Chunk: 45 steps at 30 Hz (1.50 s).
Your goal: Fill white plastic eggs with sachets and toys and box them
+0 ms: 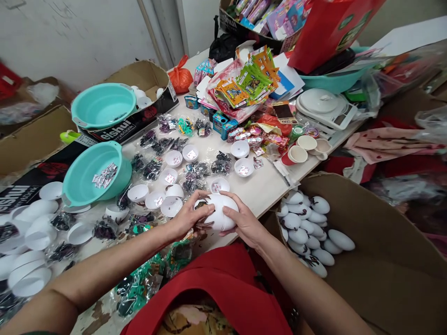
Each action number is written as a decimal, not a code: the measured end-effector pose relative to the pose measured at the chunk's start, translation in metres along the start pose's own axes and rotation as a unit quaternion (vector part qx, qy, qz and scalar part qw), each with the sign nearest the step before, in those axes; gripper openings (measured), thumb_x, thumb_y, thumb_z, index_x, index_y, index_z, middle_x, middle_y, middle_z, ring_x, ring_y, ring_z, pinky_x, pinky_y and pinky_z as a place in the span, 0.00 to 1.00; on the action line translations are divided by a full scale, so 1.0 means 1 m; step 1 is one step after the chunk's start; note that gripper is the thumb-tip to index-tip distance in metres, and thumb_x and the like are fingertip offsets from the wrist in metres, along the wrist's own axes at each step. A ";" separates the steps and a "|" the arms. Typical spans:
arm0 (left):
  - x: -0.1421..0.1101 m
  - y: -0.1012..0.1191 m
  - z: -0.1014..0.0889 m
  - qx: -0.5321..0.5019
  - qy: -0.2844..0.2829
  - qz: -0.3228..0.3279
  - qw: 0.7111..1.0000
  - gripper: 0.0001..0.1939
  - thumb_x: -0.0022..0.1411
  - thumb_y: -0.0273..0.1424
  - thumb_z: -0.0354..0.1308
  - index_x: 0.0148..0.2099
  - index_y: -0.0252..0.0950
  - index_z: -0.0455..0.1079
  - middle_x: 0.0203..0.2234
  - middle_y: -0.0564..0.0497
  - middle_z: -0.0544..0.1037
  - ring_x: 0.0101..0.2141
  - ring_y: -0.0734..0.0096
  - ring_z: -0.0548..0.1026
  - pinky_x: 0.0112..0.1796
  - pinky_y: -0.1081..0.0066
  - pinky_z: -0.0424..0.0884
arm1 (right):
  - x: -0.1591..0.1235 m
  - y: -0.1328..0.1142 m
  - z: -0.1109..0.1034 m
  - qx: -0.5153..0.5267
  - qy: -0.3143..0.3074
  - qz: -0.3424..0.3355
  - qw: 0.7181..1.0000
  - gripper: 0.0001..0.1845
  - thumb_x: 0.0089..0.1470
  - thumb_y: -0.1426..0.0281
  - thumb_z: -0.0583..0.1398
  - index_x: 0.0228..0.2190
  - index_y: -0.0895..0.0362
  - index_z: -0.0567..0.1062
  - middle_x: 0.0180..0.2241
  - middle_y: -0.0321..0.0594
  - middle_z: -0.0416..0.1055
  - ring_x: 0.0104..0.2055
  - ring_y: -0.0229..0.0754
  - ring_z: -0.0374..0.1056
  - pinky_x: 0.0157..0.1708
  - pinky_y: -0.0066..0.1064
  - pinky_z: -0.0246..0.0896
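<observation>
Between both hands, just over the table's front edge, is a white plastic egg (222, 211) with a dark printed design at its left end. My left hand (190, 214) grips that left end, thumb pressed on top. Around the right end my right hand (242, 218) is wrapped, its thumb on the shell. Near the hands lie white half-shells, one of them a shell (172, 206) just left of my left hand. Some half-shells hold small printed packets, such as the shell (244, 167) behind. Bagged dark plastic pieces (221, 163) lie among them.
At right, a large cardboard box (380, 251) holds several white eggs (298, 235). Turquoise basins (120, 179) stand at left, one with small packets. Bags of green pieces (143, 279) lie by my left forearm. Paper cups (298, 154), a white scale (324, 107) and snack packets (244, 83) are farther back.
</observation>
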<state>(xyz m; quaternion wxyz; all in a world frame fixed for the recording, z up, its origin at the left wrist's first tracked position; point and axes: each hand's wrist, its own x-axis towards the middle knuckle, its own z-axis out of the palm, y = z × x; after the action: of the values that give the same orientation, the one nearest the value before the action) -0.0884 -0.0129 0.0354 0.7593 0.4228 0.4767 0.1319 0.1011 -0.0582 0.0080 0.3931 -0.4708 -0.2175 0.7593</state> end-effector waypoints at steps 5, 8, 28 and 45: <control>-0.005 0.002 0.014 -0.071 0.026 -0.036 0.996 0.27 0.58 0.49 0.57 0.54 0.43 0.57 0.21 0.57 0.69 0.13 0.78 0.68 0.11 0.83 0.56 | -0.004 -0.002 -0.005 -0.053 -0.042 0.001 0.998 0.51 0.27 0.69 0.75 0.52 0.50 0.58 0.42 0.39 0.69 0.33 0.44 0.73 0.23 0.31 0.73; -0.012 0.001 0.024 -0.104 0.082 -0.054 0.990 0.24 0.58 0.48 0.57 0.51 0.42 0.59 0.23 0.57 0.69 0.13 0.80 0.66 0.10 0.83 0.56 | -0.007 0.000 -0.004 -0.078 -0.036 0.011 0.996 0.45 0.35 0.63 0.73 0.52 0.51 0.57 0.32 0.34 0.71 0.22 0.37 0.69 0.16 0.29 0.68; 0.013 0.005 0.006 0.010 -0.007 -0.003 1.000 0.28 0.52 0.45 0.65 0.50 0.40 0.61 0.31 0.54 0.72 0.21 0.78 0.69 0.19 0.79 0.66 | -0.002 0.032 -0.007 0.032 -0.009 0.005 0.999 0.44 0.40 0.42 0.64 0.52 0.48 0.55 0.34 0.37 0.73 0.23 0.40 0.73 0.18 0.32 0.71; 0.034 -0.011 0.035 0.360 0.019 0.106 0.927 0.34 0.43 0.54 0.65 0.49 0.43 0.71 0.42 0.48 0.74 0.42 0.55 0.72 0.43 0.62 0.67 | -0.021 0.078 -0.026 0.186 0.061 0.119 0.973 0.35 0.44 0.42 0.62 0.41 0.60 0.72 0.28 0.48 0.77 0.21 0.40 0.72 0.15 0.25 0.66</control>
<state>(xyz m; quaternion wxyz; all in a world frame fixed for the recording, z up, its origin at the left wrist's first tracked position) -0.0439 -0.0175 0.0131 0.5285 0.7132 0.4588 0.0395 0.0985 -0.1225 -0.0466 0.3931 -0.4575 0.0094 0.7975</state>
